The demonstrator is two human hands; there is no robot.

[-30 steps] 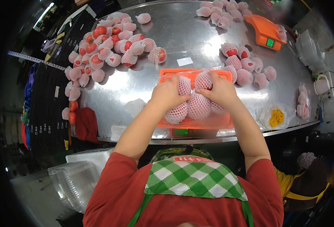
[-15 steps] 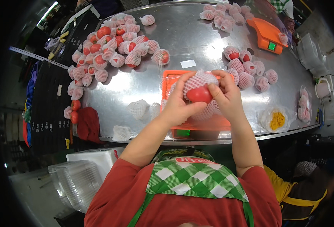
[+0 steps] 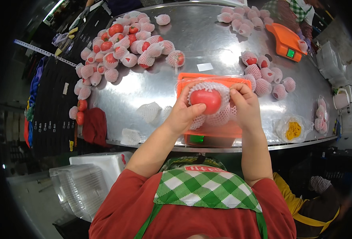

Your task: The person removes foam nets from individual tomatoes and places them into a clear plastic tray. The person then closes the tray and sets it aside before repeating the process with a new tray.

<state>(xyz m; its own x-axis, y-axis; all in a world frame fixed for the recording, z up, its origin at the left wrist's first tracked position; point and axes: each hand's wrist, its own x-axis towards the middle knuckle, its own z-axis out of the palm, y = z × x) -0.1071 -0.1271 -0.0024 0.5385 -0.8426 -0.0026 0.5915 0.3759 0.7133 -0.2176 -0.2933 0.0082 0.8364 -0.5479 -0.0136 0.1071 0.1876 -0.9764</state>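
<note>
My left hand (image 3: 182,112) is wrapped round a red tomato (image 3: 206,101), its thumb across the front. A white foam net sleeve (image 3: 210,86) covers the tomato's top and right side and leaves its lower front bare. With thumb and fingers pressed together, my right hand (image 3: 245,104) pinches the sleeve's right edge. Both hands are above an orange scale (image 3: 245,83) with a lit green display. Under the tomato, several netted tomatoes (image 3: 219,116) sit on the scale in what looks like a clear plastic tray, partly hidden by my hands.
Netted tomatoes (image 3: 120,52) are heaped at the far left, more (image 3: 263,75) lie right of the scale. Loose foam sleeves (image 3: 148,111) and a dark red cloth (image 3: 94,126) lie left. A bag of yellow bands (image 3: 293,130) is right. Another person works at a second orange scale (image 3: 286,42).
The tomato has turned so more of its bare red side shows, the sleeve now drawn back. My right hand has moved off the tomato to the sleeve's edge. The view has shifted slightly.
</note>
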